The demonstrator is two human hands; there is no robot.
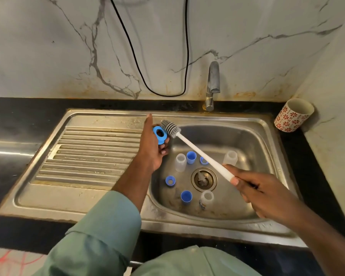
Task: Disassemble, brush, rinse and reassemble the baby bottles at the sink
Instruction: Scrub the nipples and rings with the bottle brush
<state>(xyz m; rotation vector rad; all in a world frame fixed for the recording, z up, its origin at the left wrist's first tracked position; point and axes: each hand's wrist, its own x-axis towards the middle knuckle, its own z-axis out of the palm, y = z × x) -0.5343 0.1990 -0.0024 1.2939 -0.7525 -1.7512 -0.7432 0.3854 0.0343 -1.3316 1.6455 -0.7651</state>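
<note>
Bottle parts lie scattered in the steel sink (267, 136), and one of them, a blue screw ring (159, 135), sits in the left hand (152, 148), pinched between thumb and curled fingers above the basin's ten o'clock corner. The ring faces up and to the right, its round hole showing dark. The right hand (261, 193) grips the white handle of a bottle brush (195, 150) at its lower end, fingers wrapped round it, thumb pressed along the shaft. From that grip the stick runs toward ten o'clock, and the grey, ribbed, rubbery bristle head just touches the ring's upper right edge.

On the basin floor around the drain (204, 179) I count three clear, cloudy plastic bottles standing upright: one at eleven o'clock (180, 162), one at one o'clock (230, 157), one at six o'clock (206, 199) with a printed label. Two blue caps (191, 157) stand with them, the second (186, 197) at seven o'clock. Two more blue rings lie flat, one at nine o'clock (170, 180), one (203, 160) partly hidden behind the brush handle.

Ribbed metal forms the draining board (84, 156) at left. A steel tap (213, 84) rises behind the basin, a patterned red-and-white cup (293, 115) stands on the black counter, and a black cable (135, 56) hangs against the marble wall.
</note>
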